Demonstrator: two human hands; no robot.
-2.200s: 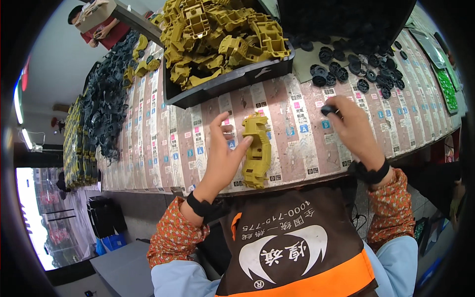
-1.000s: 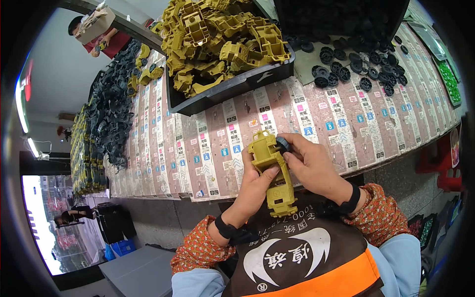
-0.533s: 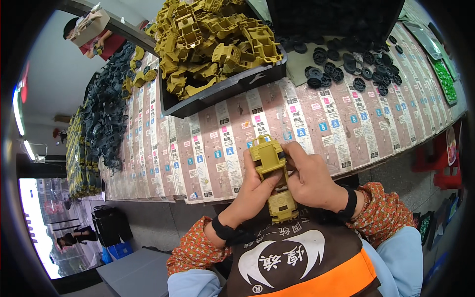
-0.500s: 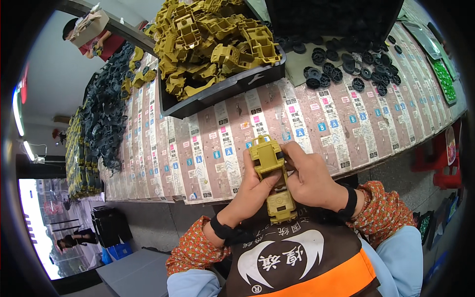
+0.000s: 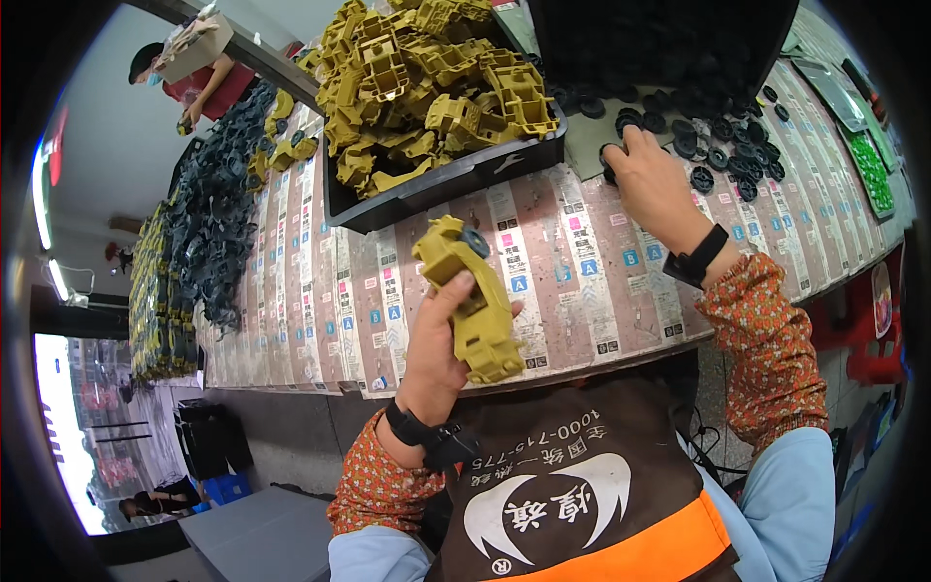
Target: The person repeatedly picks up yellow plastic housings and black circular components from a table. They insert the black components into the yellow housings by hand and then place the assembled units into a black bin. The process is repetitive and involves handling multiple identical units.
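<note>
Gripping a yellow plastic shell (image 5: 482, 315) mid-frame, with a dark wheel (image 5: 475, 242) at its upper end, the left hand (image 5: 433, 351) wraps firmly. At upper right, the half-curled right hand (image 5: 656, 184) meets black wheels (image 5: 702, 179); whether it holds one, I cannot tell.

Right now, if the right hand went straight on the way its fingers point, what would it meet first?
Most likely the black wheel just beyond the right hand; depth is unclear, so the fingers may already touch it.
</note>
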